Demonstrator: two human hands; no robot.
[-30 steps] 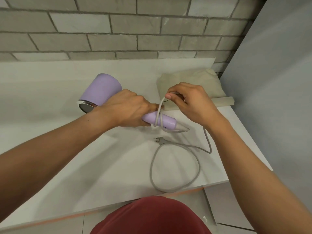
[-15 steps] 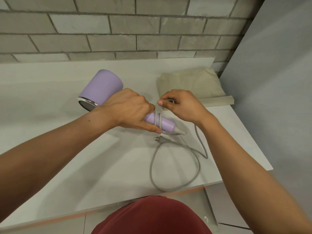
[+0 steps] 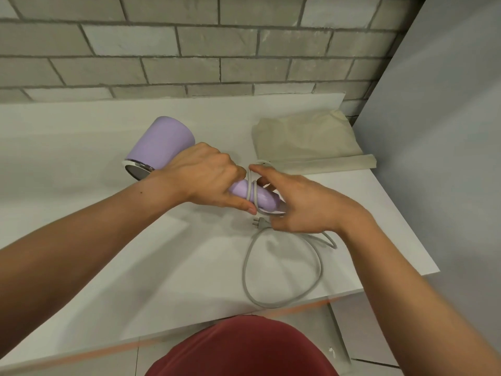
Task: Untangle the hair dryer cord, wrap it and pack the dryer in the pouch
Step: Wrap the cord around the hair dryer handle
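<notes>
Lilac dryer, handle lying rightward, chrome end leftward, left hand gripping handle, right hand pinching cord

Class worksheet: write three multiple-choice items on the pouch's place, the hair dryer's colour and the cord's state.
1. Where does the pouch lie? A on the floor; B at the table's far right corner; C on a chair.
2. What colour is the hair dryer? A lilac; B black; C red.
3. How is the cord? A plugged into a socket; B fully wound; C partly wound round the handle, rest loose.
Answers: 1 B, it lies flat at the back right. 2 A, body and handle are lilac. 3 C, turns circle the handle; the plug lies on the table.
</notes>
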